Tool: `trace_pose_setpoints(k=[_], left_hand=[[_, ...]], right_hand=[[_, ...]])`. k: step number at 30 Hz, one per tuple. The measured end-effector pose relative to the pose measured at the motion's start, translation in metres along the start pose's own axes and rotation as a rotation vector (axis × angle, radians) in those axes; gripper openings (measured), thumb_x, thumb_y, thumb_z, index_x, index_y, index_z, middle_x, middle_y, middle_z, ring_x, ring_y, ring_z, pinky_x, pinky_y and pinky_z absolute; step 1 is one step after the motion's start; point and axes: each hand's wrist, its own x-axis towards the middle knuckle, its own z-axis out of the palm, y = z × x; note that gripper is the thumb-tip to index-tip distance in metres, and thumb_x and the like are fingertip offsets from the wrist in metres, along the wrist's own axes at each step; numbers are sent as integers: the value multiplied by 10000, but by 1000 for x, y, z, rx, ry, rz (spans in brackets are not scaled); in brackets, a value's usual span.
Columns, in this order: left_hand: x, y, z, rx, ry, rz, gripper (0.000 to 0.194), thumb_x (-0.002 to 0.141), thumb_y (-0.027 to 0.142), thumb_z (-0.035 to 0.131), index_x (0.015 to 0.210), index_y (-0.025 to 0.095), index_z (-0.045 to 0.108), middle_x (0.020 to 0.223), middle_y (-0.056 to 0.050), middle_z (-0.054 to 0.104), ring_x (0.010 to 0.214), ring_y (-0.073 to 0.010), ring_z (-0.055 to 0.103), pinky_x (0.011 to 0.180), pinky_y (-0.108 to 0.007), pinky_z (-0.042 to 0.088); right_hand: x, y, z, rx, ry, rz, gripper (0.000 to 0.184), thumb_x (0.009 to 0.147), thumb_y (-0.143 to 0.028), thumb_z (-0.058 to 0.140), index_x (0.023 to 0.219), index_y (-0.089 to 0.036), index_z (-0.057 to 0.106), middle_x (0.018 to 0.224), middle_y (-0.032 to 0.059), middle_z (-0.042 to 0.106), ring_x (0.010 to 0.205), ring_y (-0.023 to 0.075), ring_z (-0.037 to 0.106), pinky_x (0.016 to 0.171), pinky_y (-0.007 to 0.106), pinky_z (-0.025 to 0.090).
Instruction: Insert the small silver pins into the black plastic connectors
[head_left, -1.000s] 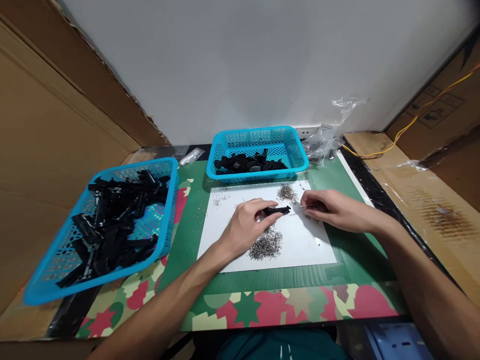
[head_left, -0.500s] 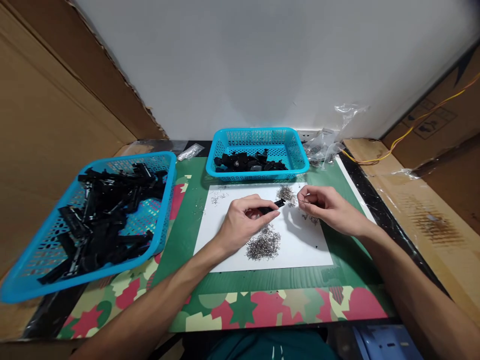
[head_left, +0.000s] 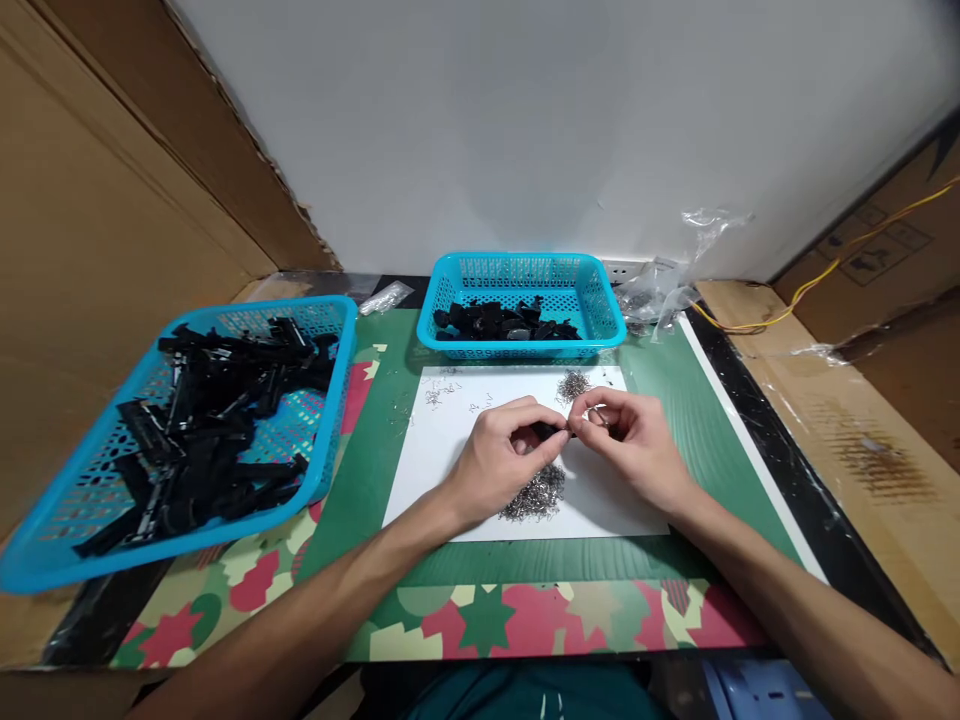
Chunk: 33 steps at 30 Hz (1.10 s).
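Between thumb and fingers, my left hand (head_left: 510, 455) grips a small black plastic part (head_left: 547, 431), mostly covered by the fingers. My right hand (head_left: 626, 440) is closed in a pinch at the part's right end; whatever its fingertips hold is too small to make out. Both hands meet over a white sheet (head_left: 431, 470). Just below them lies a pile of small metal springs or clips (head_left: 536, 497). A smaller pile (head_left: 574, 385) of similar metal pieces sits behind the right fingertips. A few loose metal pieces (head_left: 435, 392) are scattered at the sheet's upper left.
A blue basket (head_left: 341, 400) at left holds long black parts. Behind the sheet, another blue basket (head_left: 521, 350) contains small black pieces. Clear plastic bags (head_left: 652, 290) lie at back right, near a yellow cable (head_left: 802, 290). Cardboard (head_left: 112, 150) walls the left side.
My right hand has moved left from beside the smaller pile to the black part's end, and its fingertips now meet my left hand's. The left hand has shifted slightly right and down.
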Motion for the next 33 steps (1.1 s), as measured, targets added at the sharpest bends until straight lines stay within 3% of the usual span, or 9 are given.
trace_pose_setpoints(k=[5,16,22,29,33], left_hand=[[-1,-3,0,49,0,34,73,954,187,713,956,165,783,775,19,600,622,-84,466,592,-233,371],[-4,-6,1,120,-22,51,100,961,152,693,1000,173,782,800,20,569,645,-86,498,610,-243,396],[-5,-6,2,145,-25,28,67,954,160,704,971,170,768,811,16,593,655,-90,516,617,-251,409],[-4,-7,4,148,-45,35,65,973,192,707,986,181,769,843,7,642,672,-98,544,651,-245,457],[-5,-7,4,185,-21,62,71,985,212,705,987,183,771,844,5,640,681,-101,552,654,-244,456]], right_hand=[[-1,-5,-6,-202,-38,-77,67,902,-246,659,883,-184,673,585,-83,369,553,102,332,532,270,256],[-1,-3,-19,-433,-135,-204,94,955,-235,627,979,-198,710,609,-73,439,564,103,383,557,267,290],[-1,-8,-20,-421,-170,-145,112,952,-242,628,945,-186,725,605,-63,472,565,107,421,556,262,313],[1,-9,-22,-450,-86,-91,128,907,-239,620,929,-169,726,643,-31,559,588,121,474,590,276,354],[3,-10,-23,-419,-60,-56,124,876,-267,646,861,-167,718,577,-58,467,550,110,406,557,277,301]])
